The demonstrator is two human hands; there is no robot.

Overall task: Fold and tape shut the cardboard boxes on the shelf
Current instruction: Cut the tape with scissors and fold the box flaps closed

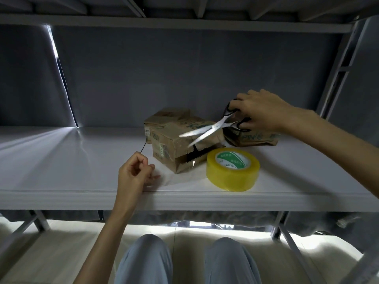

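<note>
On the grey shelf, a yellow tape roll lay beside the cardboard boxes, between the left hand pinching a tape strip and the right hand gripping open scissors above.

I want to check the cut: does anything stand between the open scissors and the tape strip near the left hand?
Nothing visible does. The scissors in the right hand hang over the cardboard box; the clear tape strip by the left hand lies lower, with only air between.

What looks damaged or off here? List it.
The near cardboard box has a torn flap, leaving a dark ragged gap above the tape roll. A flattened box lies crumpled behind.
</note>
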